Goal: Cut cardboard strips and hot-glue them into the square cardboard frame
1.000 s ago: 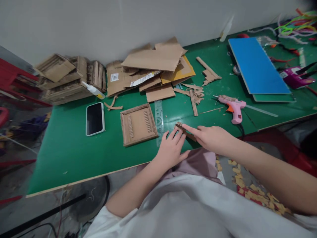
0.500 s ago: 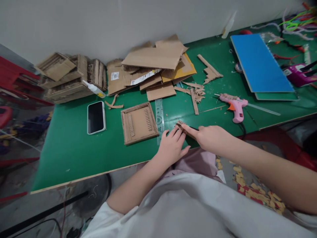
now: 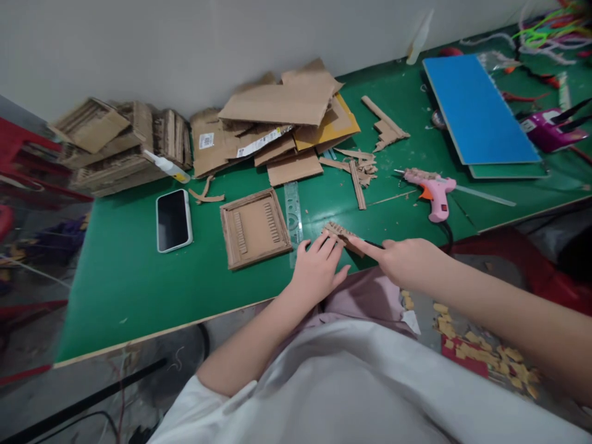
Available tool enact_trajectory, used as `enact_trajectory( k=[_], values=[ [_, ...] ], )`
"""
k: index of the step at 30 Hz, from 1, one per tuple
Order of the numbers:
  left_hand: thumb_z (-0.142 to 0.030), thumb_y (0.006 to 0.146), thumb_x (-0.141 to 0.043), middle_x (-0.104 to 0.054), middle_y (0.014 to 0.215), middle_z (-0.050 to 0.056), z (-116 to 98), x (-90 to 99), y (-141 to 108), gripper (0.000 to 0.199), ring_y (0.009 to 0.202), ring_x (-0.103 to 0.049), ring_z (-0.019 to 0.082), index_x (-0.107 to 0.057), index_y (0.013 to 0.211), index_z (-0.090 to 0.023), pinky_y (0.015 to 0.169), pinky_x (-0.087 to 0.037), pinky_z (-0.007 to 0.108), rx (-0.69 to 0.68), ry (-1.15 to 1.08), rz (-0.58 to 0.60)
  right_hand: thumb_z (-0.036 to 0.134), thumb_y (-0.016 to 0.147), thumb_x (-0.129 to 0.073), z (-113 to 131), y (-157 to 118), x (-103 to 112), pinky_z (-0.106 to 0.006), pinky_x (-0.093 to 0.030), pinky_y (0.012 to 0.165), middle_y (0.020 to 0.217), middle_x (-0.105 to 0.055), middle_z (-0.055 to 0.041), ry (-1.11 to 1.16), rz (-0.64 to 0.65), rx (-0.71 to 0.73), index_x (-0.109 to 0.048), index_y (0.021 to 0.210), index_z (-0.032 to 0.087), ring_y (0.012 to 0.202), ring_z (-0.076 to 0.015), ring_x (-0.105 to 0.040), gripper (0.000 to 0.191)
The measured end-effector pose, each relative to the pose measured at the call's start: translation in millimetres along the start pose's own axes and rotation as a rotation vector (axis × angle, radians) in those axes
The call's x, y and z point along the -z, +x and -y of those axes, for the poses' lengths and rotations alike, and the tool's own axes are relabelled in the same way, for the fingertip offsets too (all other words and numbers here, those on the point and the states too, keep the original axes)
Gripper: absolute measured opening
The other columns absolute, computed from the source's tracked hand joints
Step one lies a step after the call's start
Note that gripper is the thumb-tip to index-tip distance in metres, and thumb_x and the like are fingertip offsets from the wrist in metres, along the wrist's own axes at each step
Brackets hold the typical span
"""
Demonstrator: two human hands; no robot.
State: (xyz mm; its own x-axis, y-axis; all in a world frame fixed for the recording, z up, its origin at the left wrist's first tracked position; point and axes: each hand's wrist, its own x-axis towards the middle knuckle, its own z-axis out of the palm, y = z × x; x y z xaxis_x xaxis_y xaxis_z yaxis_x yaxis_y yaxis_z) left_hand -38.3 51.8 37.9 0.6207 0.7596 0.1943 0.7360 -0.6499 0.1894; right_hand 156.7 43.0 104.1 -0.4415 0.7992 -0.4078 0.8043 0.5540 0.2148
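My left hand [image 3: 317, 265] lies on a small ridged piece of corrugated cardboard [image 3: 340, 230], its fingertips pressing the near side and its thumb spread away. My right hand [image 3: 404, 262] is closed around a slim black tool [image 3: 374, 244], with the index finger stretched along it towards the cardboard. The tool's tip is hidden or too small to make out. Left of my hands lies a shallow square cardboard tray [image 3: 226, 237] with two ridged strips inside. A clear plastic ruler [image 3: 292, 213] lies between the tray and my left hand.
A pink glue gun [image 3: 435, 192] lies to the right, near cardboard scraps [image 3: 365, 172]. Stacked cardboard [image 3: 282, 105] and a glue bottle [image 3: 169, 166] are along the wall. A phone [image 3: 173, 221] lies left, blue boards [image 3: 481, 111] right. The green table's [image 3: 185, 296] front edge is close.
My right hand has drawn back slightly to the right, showing more of the cardboard's ridged top. My left hand stays on the piece. The whole view has shifted a little.
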Motion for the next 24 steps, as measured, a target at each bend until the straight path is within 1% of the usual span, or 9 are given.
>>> enact_trajectory(
  k=[4, 7, 10, 13, 17, 19, 21, 23, 24],
  values=[
    [-0.040, 0.084, -0.044, -0.053, 0.123, 0.013, 0, -0.7, -1, 0.044, 0.120, -0.042, 0.026, -0.048, 0.120, -0.016, 0.092, -0.031, 0.045, -0.001, -0.004, -0.010, 0.013, 0.078, -0.035, -3, -18, -10, -0.022, -0.017, 0.042, 0.068, -0.055, -0.0029, 0.005, 0.030, -0.018, -0.008, 0.141, 0.030, 0.042, -0.0108, -0.047, 0.070],
    [-0.040, 0.084, -0.045, -0.054, 0.123, 0.013, 0, -0.5, -1, 0.045, 0.120, -0.042, 0.025, -0.048, 0.121, -0.015, 0.092, -0.032, 0.044, -0.001, -0.003, -0.010, 0.012, 0.078, -0.036, -5, -33, -17, -0.022, -0.014, 0.042, 0.066, -0.054, -0.0015, -0.014, 0.033, -0.024, -0.010, 0.140, 0.031, 0.041, -0.0094, -0.044, 0.070],
    [-0.041, 0.084, -0.044, -0.054, 0.124, 0.012, 0, -0.1, 0, 0.045, 0.121, -0.042, 0.025, -0.047, 0.121, -0.015, 0.092, -0.031, 0.044, 0.000, -0.004, -0.006, 0.009, 0.075, -0.037, -6, -46, -22, -0.021, -0.011, 0.041, 0.066, -0.054, -0.0005, -0.055, 0.039, -0.043, -0.010, 0.140, 0.034, 0.041, -0.0094, -0.045, 0.075],
    [-0.043, 0.084, -0.043, -0.053, 0.124, 0.013, 0, 0.0, 0, 0.047, 0.121, -0.041, 0.025, -0.048, 0.121, -0.015, 0.093, -0.031, 0.045, -0.005, -0.010, -0.002, 0.007, 0.073, -0.038, -7, -56, -25, -0.023, -0.007, 0.040, 0.069, -0.057, -0.0006, -0.095, 0.050, -0.053, -0.012, 0.139, 0.035, 0.042, -0.0104, -0.048, 0.077],
    [-0.045, 0.083, -0.043, -0.052, 0.125, 0.013, 2, 0.8, -1, 0.047, 0.121, -0.041, 0.027, -0.049, 0.121, -0.017, 0.094, -0.030, 0.045, -0.026, -0.025, 0.003, 0.012, 0.077, -0.040, -17, -65, -28, -0.025, -0.005, 0.041, 0.079, -0.060, -0.0005, -0.086, -0.016, -0.043, -0.010, 0.139, 0.039, 0.043, -0.0101, -0.051, 0.073],
    [-0.045, 0.084, -0.043, -0.051, 0.126, 0.013, 2, 1.3, -2, 0.047, 0.122, -0.040, 0.027, -0.049, 0.121, -0.018, 0.094, -0.030, 0.045, -0.028, -0.031, 0.006, 0.020, 0.082, -0.041, -24, -67, -26, -0.024, -0.005, 0.042, 0.080, -0.060, -0.0006, -0.042, -0.057, -0.034, -0.007, 0.139, 0.039, 0.046, -0.0095, -0.051, 0.069],
    [-0.046, 0.084, -0.042, -0.051, 0.127, 0.012, 2, 1.7, -2, 0.047, 0.123, -0.039, 0.027, -0.048, 0.122, -0.018, 0.095, -0.030, 0.045, -0.026, -0.035, 0.009, 0.027, 0.085, -0.039, -28, -63, -20, -0.024, -0.007, 0.043, 0.073, -0.058, 0.0004, -0.004, -0.099, -0.048, -0.005, 0.139, 0.037, 0.047, -0.0091, -0.050, 0.065],
    [-0.047, 0.083, -0.042, -0.051, 0.127, 0.012, 1, 1.9, -2, 0.049, 0.123, -0.039, 0.027, -0.047, 0.122, -0.018, 0.095, -0.030, 0.046, -0.025, -0.039, 0.012, 0.030, 0.087, -0.036, -29, -51, -12, -0.024, -0.007, 0.044, 0.065, -0.053, 0.0021, 0.007, -0.139, -0.077, -0.003, 0.140, 0.035, 0.045, -0.0084, -0.046, 0.063],
    [-0.047, 0.083, -0.042, -0.050, 0.127, 0.011, 1, 2.0, -2, 0.049, 0.123, -0.038, 0.027, -0.047, 0.123, -0.018, 0.095, -0.030, 0.046, -0.025, -0.040, 0.016, 0.030, 0.087, -0.035, -28, -43, -9, -0.024, -0.007, 0.044, 0.064, -0.052, 0.0024, 0.002, -0.151, -0.083, -0.003, 0.140, 0.036, 0.043, -0.0080, -0.044, 0.061]
  ],
)
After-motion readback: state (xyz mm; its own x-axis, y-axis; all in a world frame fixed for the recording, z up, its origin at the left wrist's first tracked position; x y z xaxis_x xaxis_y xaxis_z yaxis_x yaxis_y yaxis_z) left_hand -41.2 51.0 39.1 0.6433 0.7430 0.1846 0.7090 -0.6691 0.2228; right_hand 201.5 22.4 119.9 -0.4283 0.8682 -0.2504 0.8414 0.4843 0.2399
